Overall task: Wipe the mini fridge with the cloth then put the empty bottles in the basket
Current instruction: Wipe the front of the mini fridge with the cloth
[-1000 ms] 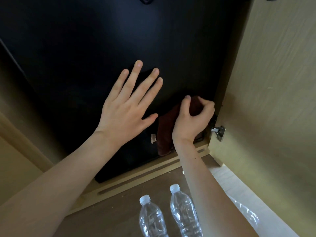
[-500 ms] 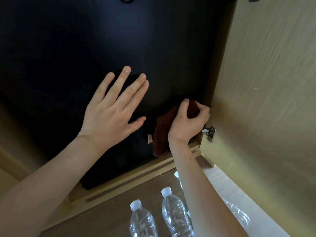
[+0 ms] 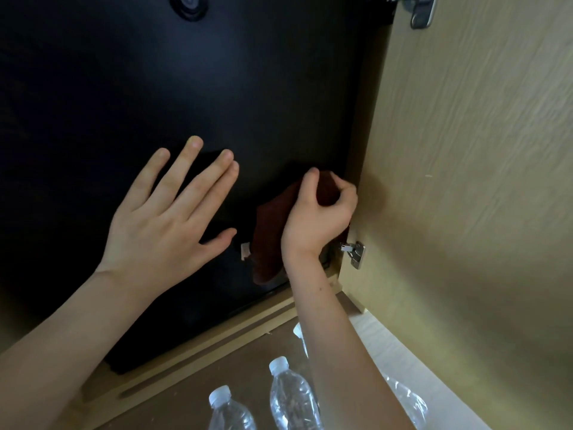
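- mini fridge (image 3: 186,103): black front panel fills most of the view; it sits lower and more to the right in the frame than half a second ago, so the round fitting (image 3: 188,6) at its top edge is now in fuller view.
- cabinet door (image 3: 480,181): light wood, standing open along the right side; its upper hinge (image 3: 418,9) and lower hinge (image 3: 353,252) both show, with the lower one just beside the right wrist.
- left hand (image 3: 167,225): flat against the fridge front, fingers spread and extended, nothing gripped; same pose as before.
- right hand (image 3: 319,212): curled closed around the cloth, pressing it to the lower right corner of the fridge front, close against the cabinet side; grip unchanged from the earlier frames.
- cloth (image 3: 269,237): dark red, bunched under the right hand, hanging down below it against the fridge.
- bottles: two clear capped ones, (image 3: 291,395) and (image 3: 229,411), stand on the brown floor (image 3: 186,398) below the fridge; a third (image 3: 406,401) is partly hidden behind the right forearm.
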Tool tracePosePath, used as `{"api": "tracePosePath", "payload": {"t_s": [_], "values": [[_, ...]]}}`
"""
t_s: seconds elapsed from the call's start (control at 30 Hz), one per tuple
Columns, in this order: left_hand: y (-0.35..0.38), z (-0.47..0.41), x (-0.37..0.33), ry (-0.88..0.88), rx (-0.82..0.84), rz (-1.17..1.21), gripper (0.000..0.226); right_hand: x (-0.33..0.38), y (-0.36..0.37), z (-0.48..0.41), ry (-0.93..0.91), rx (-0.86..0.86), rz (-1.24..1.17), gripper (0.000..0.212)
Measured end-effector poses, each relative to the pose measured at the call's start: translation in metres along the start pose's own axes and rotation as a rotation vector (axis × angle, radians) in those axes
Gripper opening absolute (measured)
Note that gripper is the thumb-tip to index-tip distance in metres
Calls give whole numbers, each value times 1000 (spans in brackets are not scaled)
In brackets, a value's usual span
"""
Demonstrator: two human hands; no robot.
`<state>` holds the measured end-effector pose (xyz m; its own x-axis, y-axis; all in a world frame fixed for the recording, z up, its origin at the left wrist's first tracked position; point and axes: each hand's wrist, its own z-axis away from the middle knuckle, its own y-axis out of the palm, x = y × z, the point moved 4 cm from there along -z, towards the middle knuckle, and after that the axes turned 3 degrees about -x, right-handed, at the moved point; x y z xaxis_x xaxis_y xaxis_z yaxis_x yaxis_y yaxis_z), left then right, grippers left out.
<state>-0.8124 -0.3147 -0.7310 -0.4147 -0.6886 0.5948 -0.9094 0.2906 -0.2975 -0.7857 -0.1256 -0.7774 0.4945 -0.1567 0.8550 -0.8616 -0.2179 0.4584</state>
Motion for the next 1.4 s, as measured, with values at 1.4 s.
{"api": "tracePosePath", "payload": {"t_s": [1.4], "values": [[-6, 2, 3, 57, 48, 22, 69, 63, 34, 12, -312, 111, 33, 20]]}}
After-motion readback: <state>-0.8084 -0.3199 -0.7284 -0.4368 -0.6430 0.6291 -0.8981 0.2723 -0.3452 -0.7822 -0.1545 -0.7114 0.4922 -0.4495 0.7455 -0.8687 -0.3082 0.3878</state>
